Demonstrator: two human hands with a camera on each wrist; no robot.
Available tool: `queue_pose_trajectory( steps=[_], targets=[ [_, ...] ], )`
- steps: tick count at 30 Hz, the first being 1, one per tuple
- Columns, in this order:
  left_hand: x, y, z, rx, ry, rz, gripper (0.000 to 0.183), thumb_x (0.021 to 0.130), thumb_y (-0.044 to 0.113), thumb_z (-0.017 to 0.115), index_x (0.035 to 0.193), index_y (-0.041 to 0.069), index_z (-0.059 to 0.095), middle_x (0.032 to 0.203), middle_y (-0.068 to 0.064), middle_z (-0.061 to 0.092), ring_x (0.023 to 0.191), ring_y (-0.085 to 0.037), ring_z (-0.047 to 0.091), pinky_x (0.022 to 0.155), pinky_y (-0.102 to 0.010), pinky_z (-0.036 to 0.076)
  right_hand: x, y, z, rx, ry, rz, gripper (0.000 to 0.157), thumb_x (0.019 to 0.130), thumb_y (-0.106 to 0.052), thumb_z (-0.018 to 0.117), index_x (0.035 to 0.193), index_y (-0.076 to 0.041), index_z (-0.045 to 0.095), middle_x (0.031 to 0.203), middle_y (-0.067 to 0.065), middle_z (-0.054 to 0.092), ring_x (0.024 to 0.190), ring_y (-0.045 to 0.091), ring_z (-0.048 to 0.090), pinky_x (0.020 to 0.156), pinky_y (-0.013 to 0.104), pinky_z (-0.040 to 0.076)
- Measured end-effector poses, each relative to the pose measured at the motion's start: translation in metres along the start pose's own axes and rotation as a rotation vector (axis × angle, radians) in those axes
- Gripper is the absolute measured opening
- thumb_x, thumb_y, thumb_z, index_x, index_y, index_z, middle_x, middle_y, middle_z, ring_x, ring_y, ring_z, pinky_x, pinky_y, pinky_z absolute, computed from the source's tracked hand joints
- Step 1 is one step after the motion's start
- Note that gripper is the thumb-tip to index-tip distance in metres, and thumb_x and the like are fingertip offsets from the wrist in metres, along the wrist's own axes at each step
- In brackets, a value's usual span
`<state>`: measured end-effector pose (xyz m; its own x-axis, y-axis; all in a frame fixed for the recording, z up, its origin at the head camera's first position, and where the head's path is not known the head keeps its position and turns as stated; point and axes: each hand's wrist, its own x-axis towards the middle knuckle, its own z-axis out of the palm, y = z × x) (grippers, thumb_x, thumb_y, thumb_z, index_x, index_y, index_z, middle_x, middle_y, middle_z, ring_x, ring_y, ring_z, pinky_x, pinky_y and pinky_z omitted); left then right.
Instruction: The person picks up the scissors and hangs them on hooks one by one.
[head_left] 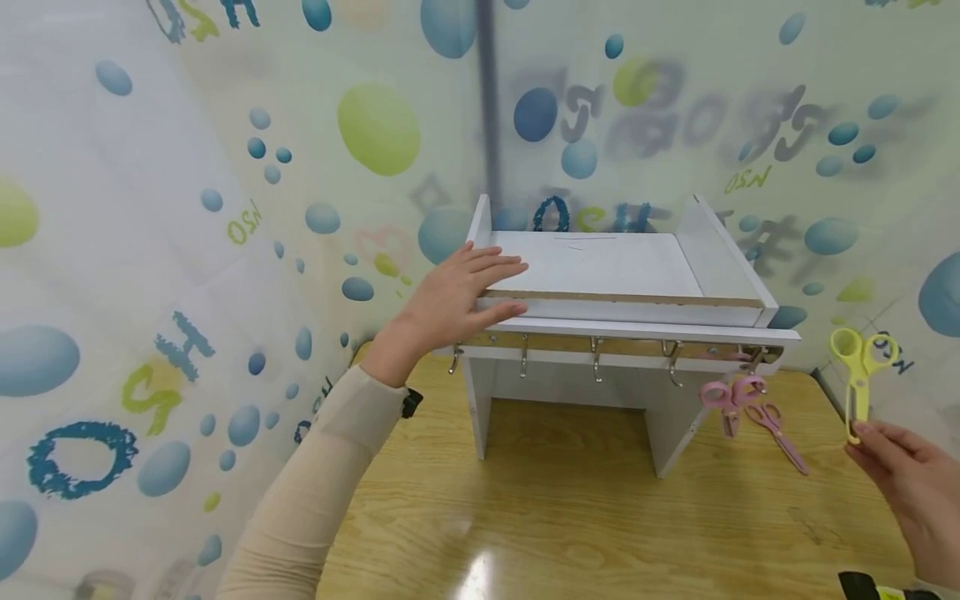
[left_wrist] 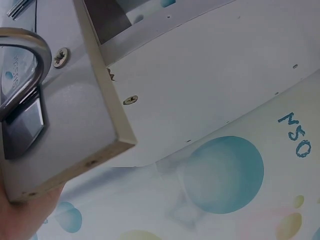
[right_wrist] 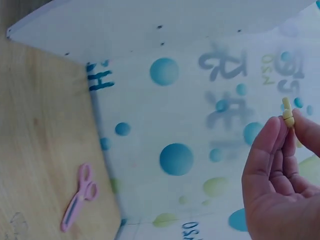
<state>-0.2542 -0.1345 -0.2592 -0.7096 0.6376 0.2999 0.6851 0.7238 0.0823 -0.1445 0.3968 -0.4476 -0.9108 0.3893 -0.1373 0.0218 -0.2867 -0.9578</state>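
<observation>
A white shelf unit [head_left: 622, 267] stands on the wooden table [head_left: 570, 517], with a row of metal hooks [head_left: 596, 354] under its front rail. My left hand [head_left: 480, 283] lies with straight fingers on the shelf's left end, thumb against the front edge. In the left wrist view one hook [left_wrist: 22, 55] and the shelf's edge [left_wrist: 115, 135] are close up. My right hand [head_left: 873, 437] pinches yellow scissors [head_left: 858, 375] by the blade tip, handles up, at the far right. The right wrist view shows the fingertips [right_wrist: 272, 135] pinching the yellow scissors [right_wrist: 287, 112].
One pair of pink scissors [head_left: 727, 393] hangs from the rightmost hook. Another pink pair [head_left: 783, 433] lies on the table beside the shelf's right leg, and also shows as pink scissors [right_wrist: 77, 197] in the right wrist view. Bubble-patterned sheeting [head_left: 187, 250] walls in the table.
</observation>
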Motion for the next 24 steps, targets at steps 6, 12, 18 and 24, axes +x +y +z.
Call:
queue_pose_trajectory(
  steps=[6, 12, 18, 24],
  targets=[
    [0.001, 0.001, -0.001, -0.001, -0.003, 0.000, 0.060, 0.099, 0.050, 0.055, 0.150, 0.018, 0.047, 0.155, 0.000, 0.047, 0.150, -0.022, 0.034, 0.130, -0.039, 0.010, -0.021, -0.011, 0.013, 0.110, -0.118, -0.187, 0.017, 0.096, -0.003, 0.061, 0.089, -0.013, 0.073, 0.081, -0.007, 0.073, 0.071, 0.003, 0.070, 0.064, 0.013, 0.058],
    [0.001, 0.001, -0.001, -0.001, -0.001, 0.003, 0.060, 0.099, 0.050, 0.055, 0.150, 0.019, 0.047, 0.155, 0.000, 0.047, 0.150, -0.022, 0.034, 0.130, -0.039, 0.011, -0.037, -0.022, 0.025, 0.201, -0.218, -0.265, 0.027, 0.098, 0.008, 0.051, 0.094, -0.007, 0.073, 0.086, -0.002, 0.075, 0.077, 0.006, 0.072, 0.067, 0.015, 0.059],
    [0.000, 0.000, 0.001, 0.007, 0.002, 0.009, 0.060, 0.099, 0.049, 0.055, 0.150, 0.018, 0.048, 0.154, -0.001, 0.048, 0.150, -0.023, 0.035, 0.130, -0.040, 0.012, -0.051, -0.027, 0.035, 0.157, -0.292, -0.323, 0.029, 0.098, 0.011, 0.048, 0.099, -0.005, 0.072, 0.089, -0.001, 0.075, 0.078, 0.007, 0.071, 0.068, 0.017, 0.059],
    [0.002, -0.002, 0.003, 0.012, 0.008, 0.013, 0.061, 0.099, 0.049, 0.056, 0.150, 0.018, 0.047, 0.154, -0.001, 0.048, 0.150, -0.023, 0.035, 0.130, -0.040, 0.012, -0.063, -0.031, 0.047, -0.014, -0.351, -0.274, 0.026, 0.099, 0.008, 0.051, 0.101, -0.009, 0.071, 0.088, -0.005, 0.073, 0.079, 0.006, 0.068, 0.068, 0.015, 0.056]
  ],
)
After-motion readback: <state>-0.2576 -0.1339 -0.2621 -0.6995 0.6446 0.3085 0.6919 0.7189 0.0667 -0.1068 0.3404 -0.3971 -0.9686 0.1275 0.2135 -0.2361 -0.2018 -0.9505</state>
